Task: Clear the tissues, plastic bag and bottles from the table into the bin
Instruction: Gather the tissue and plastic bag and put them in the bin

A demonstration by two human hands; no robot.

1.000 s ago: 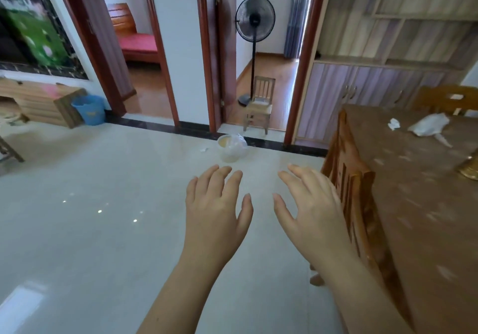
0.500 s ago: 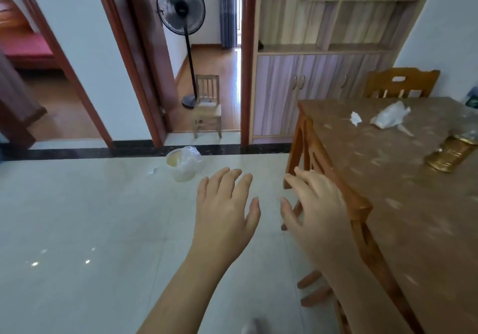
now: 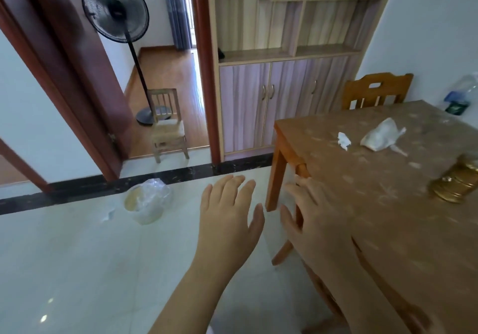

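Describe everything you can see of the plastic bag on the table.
The plastic bag is a thin, whitish, see-through film, crumpled into a loose, roughly cone-shaped heap with a twisted tail trailing toward the right. It lies flat on the brown patterned table, toward its far side, and looks empty, though the blur hides detail. A small white tissue sits just left of it, apart. Neither the left hand nor the right hand touches it.

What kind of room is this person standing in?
Most likely the dining area of a home. A wooden dining table with a matching chair stands beside a built-in cabinet, and a doorway opens onto another room with a standing fan. Both hands are empty.
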